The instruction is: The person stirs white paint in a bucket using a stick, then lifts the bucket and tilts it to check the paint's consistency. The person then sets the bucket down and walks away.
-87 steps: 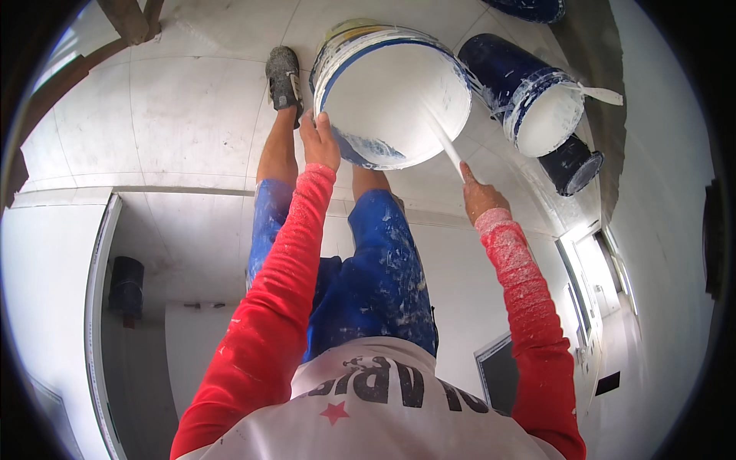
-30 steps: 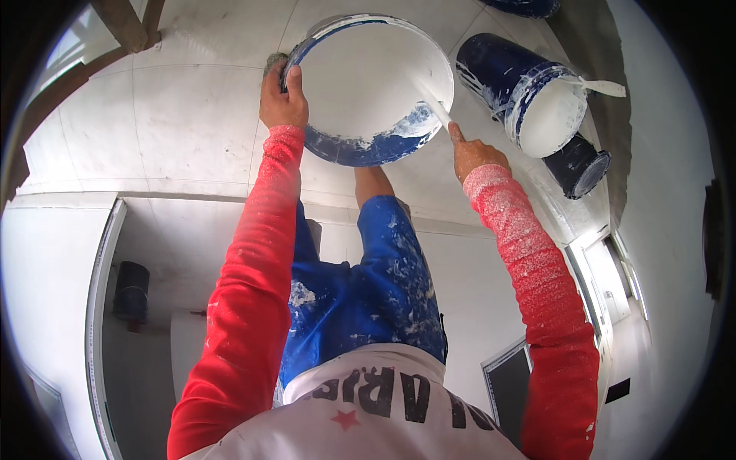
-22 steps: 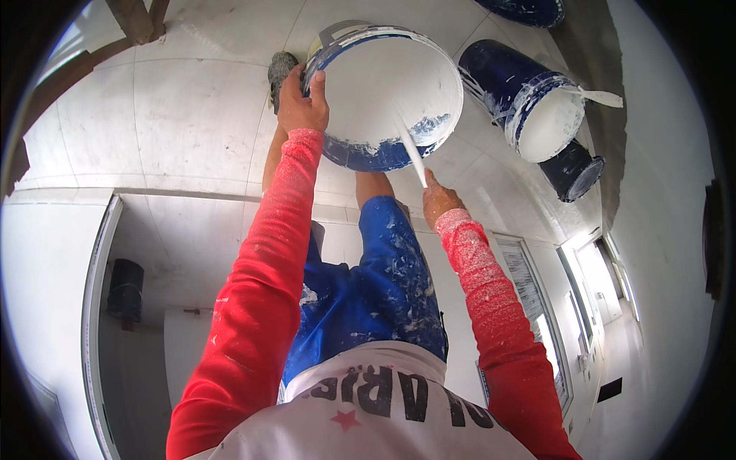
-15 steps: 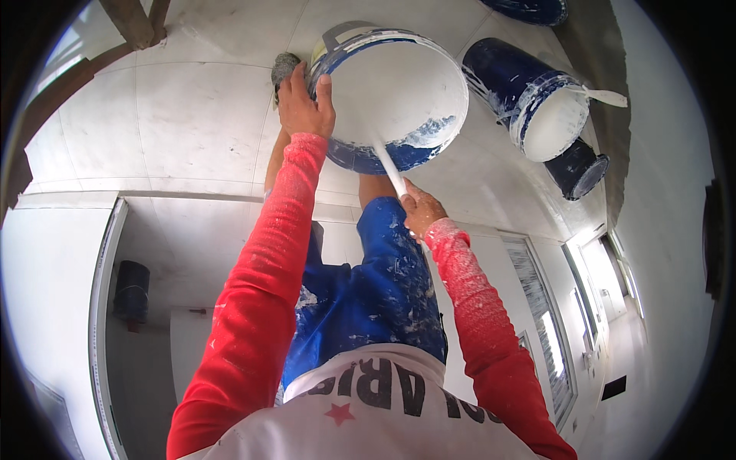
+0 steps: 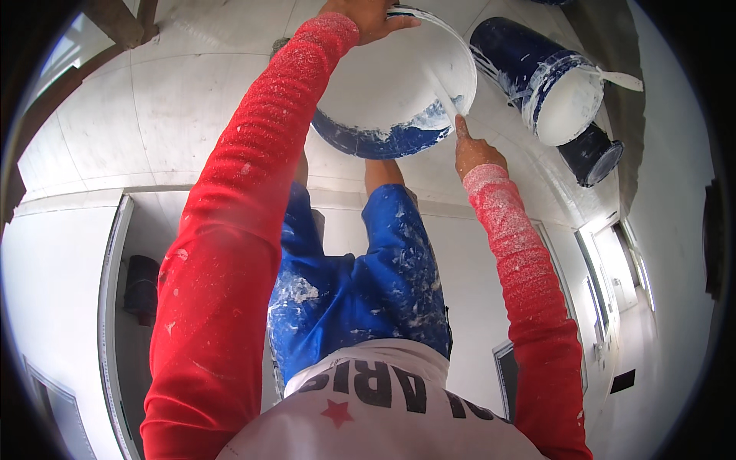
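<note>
While right hand (image 5: 481,157) holds stick (image 5: 444,98), bucket (image 5: 368,141) beyond

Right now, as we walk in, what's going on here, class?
A person's left hand is at the far rim of a blue bucket holding white material. The right hand grips a white stick, index finger along it, its far end inside the bucket. Another blue bucket with white contents sits to the right.

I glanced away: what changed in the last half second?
The left hand moved from the left rim of the large bucket to its far rim. The right hand, still holding the white stick, swung rightward and away from the body. The smaller blue bucket and the dark container stayed put.
</note>
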